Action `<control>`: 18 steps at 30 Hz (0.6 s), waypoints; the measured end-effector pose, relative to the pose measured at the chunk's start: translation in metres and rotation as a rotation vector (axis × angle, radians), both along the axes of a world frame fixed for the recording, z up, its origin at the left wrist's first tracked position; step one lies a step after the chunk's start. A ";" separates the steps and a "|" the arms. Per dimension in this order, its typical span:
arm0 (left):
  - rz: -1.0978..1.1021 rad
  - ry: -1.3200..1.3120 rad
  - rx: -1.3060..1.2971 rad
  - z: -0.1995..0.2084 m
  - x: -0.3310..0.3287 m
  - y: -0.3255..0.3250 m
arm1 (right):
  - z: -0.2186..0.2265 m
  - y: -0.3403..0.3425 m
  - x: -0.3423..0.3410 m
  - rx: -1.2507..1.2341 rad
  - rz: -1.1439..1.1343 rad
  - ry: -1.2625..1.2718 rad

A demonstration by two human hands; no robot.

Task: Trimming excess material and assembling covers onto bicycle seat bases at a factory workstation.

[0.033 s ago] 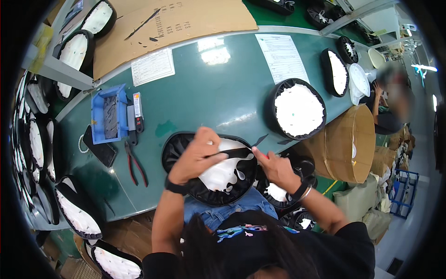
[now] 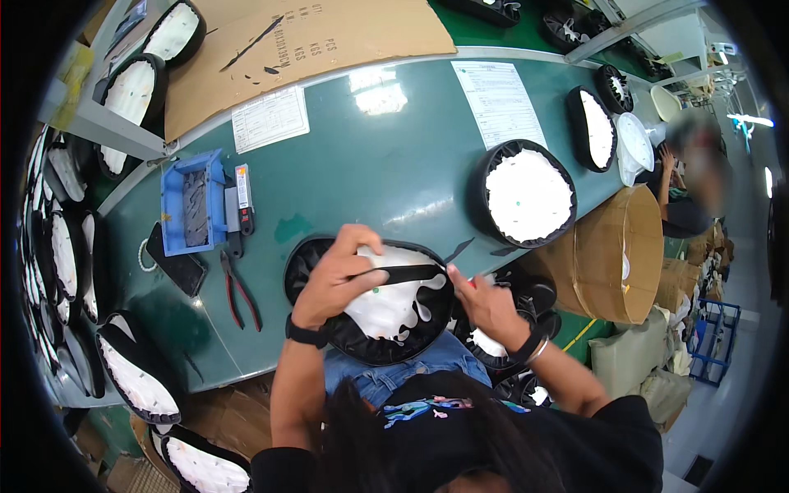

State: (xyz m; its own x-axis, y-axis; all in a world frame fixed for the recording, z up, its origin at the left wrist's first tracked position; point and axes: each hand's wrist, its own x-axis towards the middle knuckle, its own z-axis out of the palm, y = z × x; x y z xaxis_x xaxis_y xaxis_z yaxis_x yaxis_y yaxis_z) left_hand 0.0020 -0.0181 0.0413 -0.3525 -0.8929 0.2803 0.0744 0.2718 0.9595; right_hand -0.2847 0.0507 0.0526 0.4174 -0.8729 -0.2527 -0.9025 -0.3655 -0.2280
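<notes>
A black-covered oval pad (image 2: 378,341) with a white back lies by my lap at the table's front edge, its black cover gathered around the rim. My left hand (image 2: 341,279) is closed over its far side, pinching a black strip (image 2: 403,274) of the cover that stretches rightward. At the strip's right end, my right hand (image 2: 491,306) is closed around a small red-handled tool (image 2: 474,282). Its tip is too small to make out. Behind the right hand sit more black pads with white backs, partly hidden.
A round black pad (image 2: 530,197) stands on the green table (image 2: 345,181). Left are a blue bin (image 2: 191,205), a utility knife (image 2: 244,197), red-handled pliers (image 2: 238,289) and a dark phone (image 2: 177,261). A cardboard drum (image 2: 616,255) stands right; beyond it, another person.
My left hand has shifted slightly left and down, with the black strip pulled along. My right hand has tilted a little, staying by the strip's right end.
</notes>
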 end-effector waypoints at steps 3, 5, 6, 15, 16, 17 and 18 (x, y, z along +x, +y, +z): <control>0.148 0.625 0.609 -0.007 -0.001 0.015 | -0.004 0.029 0.018 0.144 -0.163 0.062; 0.152 0.037 0.285 -0.012 -0.020 0.007 | -0.004 0.024 0.026 0.119 -0.202 0.023; 0.138 -0.538 -0.054 -0.013 -0.033 0.004 | -0.002 0.021 0.028 0.093 -0.247 -0.014; -0.300 -0.200 0.028 -0.038 -0.052 -0.044 | 0.005 0.035 0.035 0.296 -0.344 -0.062; -0.286 0.111 0.235 -0.036 -0.045 -0.048 | 0.002 0.049 0.035 0.279 -0.373 -0.099; -0.229 0.224 0.406 -0.028 -0.036 -0.049 | 0.003 0.056 0.040 0.262 -0.420 -0.125; -0.247 0.354 0.518 -0.028 -0.032 -0.049 | 0.005 0.059 0.043 0.244 -0.467 -0.151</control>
